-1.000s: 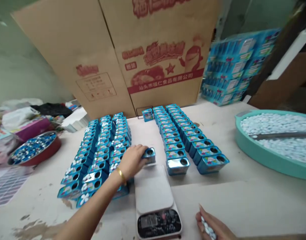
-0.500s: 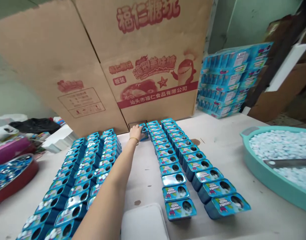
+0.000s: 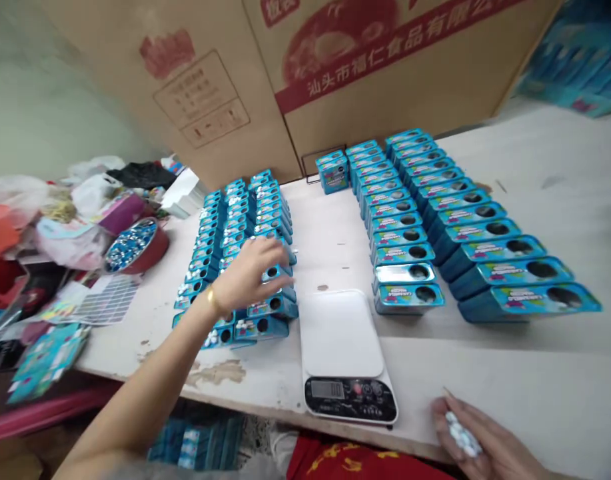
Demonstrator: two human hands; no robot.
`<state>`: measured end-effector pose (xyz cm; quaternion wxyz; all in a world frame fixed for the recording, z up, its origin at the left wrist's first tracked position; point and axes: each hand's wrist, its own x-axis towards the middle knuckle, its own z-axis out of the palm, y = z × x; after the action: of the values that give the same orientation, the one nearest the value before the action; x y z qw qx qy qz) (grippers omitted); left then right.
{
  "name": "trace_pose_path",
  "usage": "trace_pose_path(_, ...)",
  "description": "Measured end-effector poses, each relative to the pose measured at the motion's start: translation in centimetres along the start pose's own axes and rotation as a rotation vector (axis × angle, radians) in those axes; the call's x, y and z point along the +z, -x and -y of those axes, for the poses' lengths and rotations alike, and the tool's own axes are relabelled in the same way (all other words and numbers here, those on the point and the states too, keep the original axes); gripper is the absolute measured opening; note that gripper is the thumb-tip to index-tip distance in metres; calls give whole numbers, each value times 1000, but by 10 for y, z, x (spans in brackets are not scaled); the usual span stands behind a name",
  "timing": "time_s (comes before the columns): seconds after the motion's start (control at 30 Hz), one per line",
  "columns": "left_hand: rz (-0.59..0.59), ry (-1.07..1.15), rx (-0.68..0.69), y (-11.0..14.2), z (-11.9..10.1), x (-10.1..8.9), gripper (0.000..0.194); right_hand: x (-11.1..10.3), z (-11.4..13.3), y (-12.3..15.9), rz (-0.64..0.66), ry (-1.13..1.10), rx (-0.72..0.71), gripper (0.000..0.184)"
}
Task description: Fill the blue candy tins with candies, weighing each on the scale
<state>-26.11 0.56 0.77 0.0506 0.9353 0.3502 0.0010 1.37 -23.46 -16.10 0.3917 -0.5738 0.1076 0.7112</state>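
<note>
My left hand (image 3: 248, 275) hovers over the near end of the left block of blue tins (image 3: 238, 223), its fingers smeared by motion just above a tin with a round hole (image 3: 276, 272). I cannot tell whether it grips anything. At the table's near edge my right hand (image 3: 480, 441) lies palm up, cupped round a small heap of white candies (image 3: 459, 432). Between the two hands sits a white kitchen scale (image 3: 341, 337) with nothing on its plate. To the right of the scale run rows of open blue tins (image 3: 438, 223).
A big printed cardboard box (image 3: 365, 73) stands along the back. One single tin (image 3: 332, 171) sits in front of it. A red bowl of small lids (image 3: 135, 243), a sticker sheet (image 3: 105, 305) and bags clutter the left. Blue packs (image 3: 580, 63) are stacked far right.
My left hand has drawn back from the single far tin to the near end of the left rows. The view has swung down and left, and my right hand with candies shows again.
</note>
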Motion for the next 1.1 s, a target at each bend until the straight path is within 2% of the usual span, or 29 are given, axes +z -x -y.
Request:
trace_pose_path(0.07,3,-26,-52,55,-22,9,25,7,3,9,-29,-95,6,48)
trace_pose_path(0.13,-14,-87,-112,92,-34,27,24,13,5,18,-6,-119,4,48)
trace_pose_path(0.2,-41,-174,-154,111,-40,47,18,14,4,23,67,-94,-29,38)
trace_pose_path(0.27,-65,-258,-166,117,-45,57,11,13,3,26,144,-79,-73,34)
trace_pose_path(0.33,-92,-318,-154,114,-53,55,12,11,1,26,186,-93,-111,35)
trace_pose_path(0.4,-116,-339,-116,107,-65,42,14,10,0,27,201,-109,-153,36)
trace_pose_path(0.53,-122,-284,-5,76,-94,20,22,12,-4,31,255,-125,-223,35)
trace_pose_path(0.6,-98,-264,46,55,-105,20,22,12,-7,33,284,-132,-225,35)
trace_pose_path(0.73,9,-282,127,19,-115,35,18,8,-10,37,282,-137,-210,34)
trace_pose_path(0.87,84,-266,145,5,-113,40,15,2,-11,39,285,-169,-199,33)
trace_pose_path(0.97,-17,-150,144,12,-109,33,24,-1,-11,41,294,-166,-205,34)
trace_pose_path(1.03,-161,-35,101,24,-105,29,28,-1,-12,43,290,-127,-231,36)
trace_pose_path(1.1,-310,87,10,41,-101,31,24,1,-12,43,286,-78,-246,37)
